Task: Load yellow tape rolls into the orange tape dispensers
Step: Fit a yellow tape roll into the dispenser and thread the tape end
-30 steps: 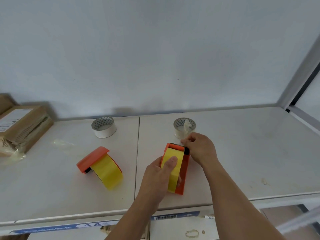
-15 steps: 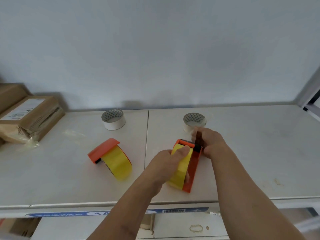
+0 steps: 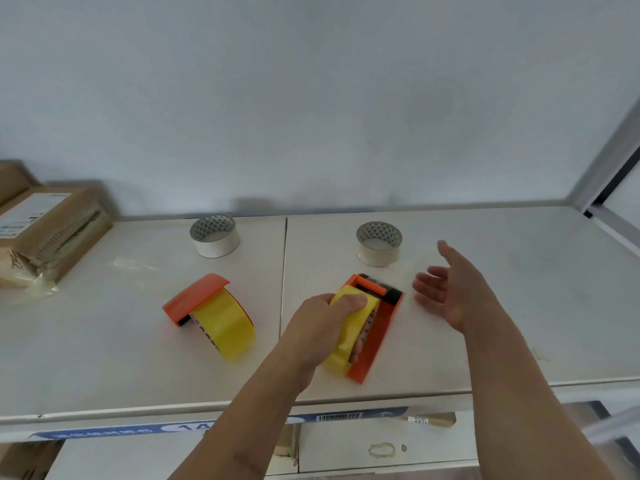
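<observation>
The right hand [image 3: 446, 292] has let go of the dispenser [image 3: 375, 327] and hovers open beside it; the left hand [image 3: 325, 323] grips its yellow roll [image 3: 349, 327] on the bench [image 3: 519, 306]

Shelf-edge label [image 3: 187, 427] reads "14", perhaps; tag [image 3: 420, 421] "6035".

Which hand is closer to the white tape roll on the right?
The right hand. It hangs open just beside and a bit in front of that white roll, not touching it. The left hand is farther forward, gripping the yellow roll in the orange dispenser.
</observation>
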A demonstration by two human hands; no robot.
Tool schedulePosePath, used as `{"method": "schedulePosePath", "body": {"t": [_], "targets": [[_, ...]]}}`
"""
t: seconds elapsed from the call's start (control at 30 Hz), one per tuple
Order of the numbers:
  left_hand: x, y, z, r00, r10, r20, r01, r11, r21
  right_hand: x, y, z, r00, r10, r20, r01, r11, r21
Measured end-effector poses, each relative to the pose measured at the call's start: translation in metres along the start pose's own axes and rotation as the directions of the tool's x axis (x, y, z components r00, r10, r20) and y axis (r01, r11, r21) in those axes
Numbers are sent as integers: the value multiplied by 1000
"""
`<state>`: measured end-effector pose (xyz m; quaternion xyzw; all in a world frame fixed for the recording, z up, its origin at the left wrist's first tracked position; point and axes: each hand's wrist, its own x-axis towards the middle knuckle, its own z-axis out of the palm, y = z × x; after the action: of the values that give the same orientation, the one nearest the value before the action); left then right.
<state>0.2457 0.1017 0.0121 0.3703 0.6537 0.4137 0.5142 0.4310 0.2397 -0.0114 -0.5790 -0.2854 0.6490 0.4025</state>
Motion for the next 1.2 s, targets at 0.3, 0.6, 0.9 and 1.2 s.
{"method": "schedulePosePath", "body": {"t": [0.3, 0.6, 0.9, 1.2], "targets": [[-3, 3, 1, 1000, -15, -12, 15, 1000, 19, 3, 52, -4, 737, -586, 337, 612, 366, -701], [-11, 6, -9, 985, -6, 175, 31, 989, -142, 25, 39, 14, 657, -699, 282, 626, 298, -720], [-20, 2, -17, 978, 137, 160, -96, 966, -240, 35, 34, 20, 717, -676, 172, 581, 442, -683], [-18, 7, -16, 965, 262, -14, -257, 932, -256, 13, 56, 22, 680, -703, 208, 522, 264, -811]]}}
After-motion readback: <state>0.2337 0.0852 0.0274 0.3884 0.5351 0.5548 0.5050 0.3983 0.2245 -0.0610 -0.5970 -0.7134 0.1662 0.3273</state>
